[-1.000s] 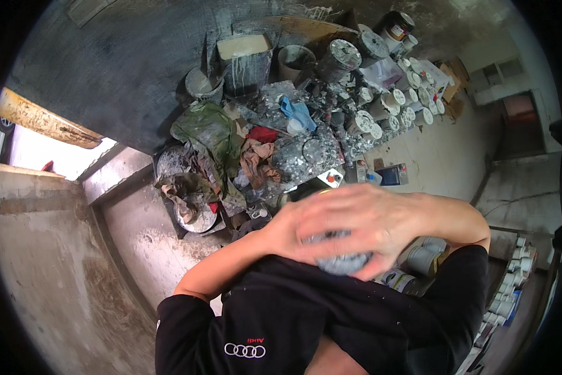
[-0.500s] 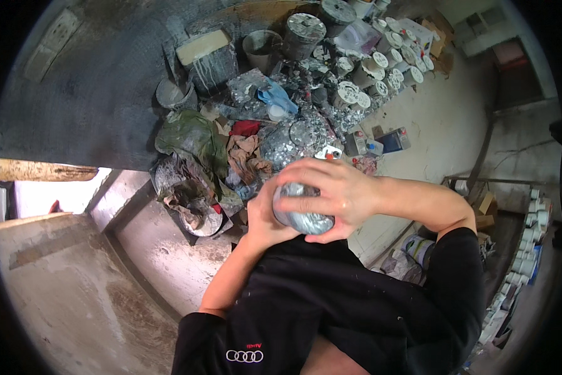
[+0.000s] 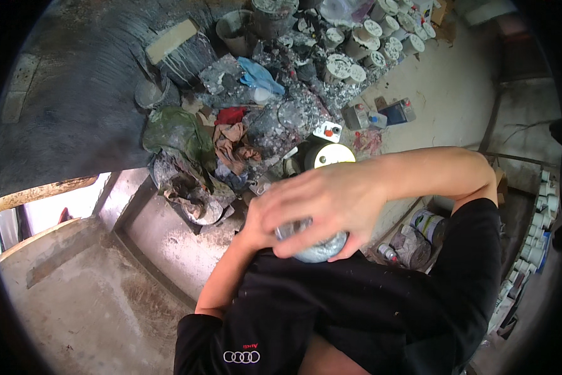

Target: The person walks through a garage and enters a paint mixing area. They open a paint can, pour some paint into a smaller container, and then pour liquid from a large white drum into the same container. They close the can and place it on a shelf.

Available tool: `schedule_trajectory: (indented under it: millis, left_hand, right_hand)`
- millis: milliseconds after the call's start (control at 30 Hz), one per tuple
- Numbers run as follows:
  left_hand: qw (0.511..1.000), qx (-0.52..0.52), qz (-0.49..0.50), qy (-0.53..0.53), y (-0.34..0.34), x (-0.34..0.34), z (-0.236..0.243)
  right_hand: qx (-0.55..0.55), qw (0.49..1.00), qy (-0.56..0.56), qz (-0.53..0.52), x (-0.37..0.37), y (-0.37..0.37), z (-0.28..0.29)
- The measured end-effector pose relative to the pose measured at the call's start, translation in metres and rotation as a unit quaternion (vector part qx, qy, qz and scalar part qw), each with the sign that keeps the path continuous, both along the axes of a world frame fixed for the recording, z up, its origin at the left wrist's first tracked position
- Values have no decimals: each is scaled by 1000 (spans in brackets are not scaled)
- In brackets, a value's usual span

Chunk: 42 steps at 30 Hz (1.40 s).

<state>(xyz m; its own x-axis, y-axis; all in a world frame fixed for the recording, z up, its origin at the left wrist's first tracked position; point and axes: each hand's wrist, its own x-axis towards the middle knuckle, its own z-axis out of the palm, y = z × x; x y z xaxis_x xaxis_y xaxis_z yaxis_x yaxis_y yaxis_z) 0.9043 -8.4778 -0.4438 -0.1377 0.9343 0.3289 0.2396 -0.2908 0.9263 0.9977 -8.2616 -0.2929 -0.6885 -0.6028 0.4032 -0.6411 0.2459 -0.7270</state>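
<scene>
Right hand (image 3: 337,203): curved around the grey round thing (image 3: 319,251) | left hand (image 3: 256,228): partly covered, its grip I cannot tell | thing: near the bright lid (image 3: 341,152), on the person's side | blue cloth (image 3: 260,75): beyond the lid, to the left

a fisheye camera on the head — the left of a pair — looks steeply down over the shirt (image 3: 368,300). the left hand (image 3: 254,226) and right hand (image 3: 331,201) sit near it, mid-view; the pots (image 3: 363,44) lie farther off toward the top, and straight edges bend toward the dark rim.
</scene>
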Motion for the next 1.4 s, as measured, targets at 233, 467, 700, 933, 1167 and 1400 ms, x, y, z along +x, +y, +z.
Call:
schedule_trajectory:
  millis: [233, 467, 700, 933, 1167, 1400]
  left_hand:
    - [967, -94, 202, -128, 6, -16, -27]
    - [950, -94, 289, -66, 7, -42, -66]
    - [905, -84, 416, -18, 37, -43, -36]
    - [854, -16, 519, 25, 73, -54, -14]
    - [868, 3, 494, 52, 53, -91, 10]
    - [921, -33, 387, -32, 12, -134, 21]
  right_hand:
    - [-515, 751, -292, -291, 11, 52, -120]
    - [-634, 387, -443, -501, 2, 95, -318]
    - [-60, 568, -296, -766, 17, 49, -325]
    - [-37, 857, -97, -504, -35, -86, -232]
    - [-160, 817, -135, -537, -68, -101, -235]
    - [-68, 859, -240, -448, -72, -74, -203]
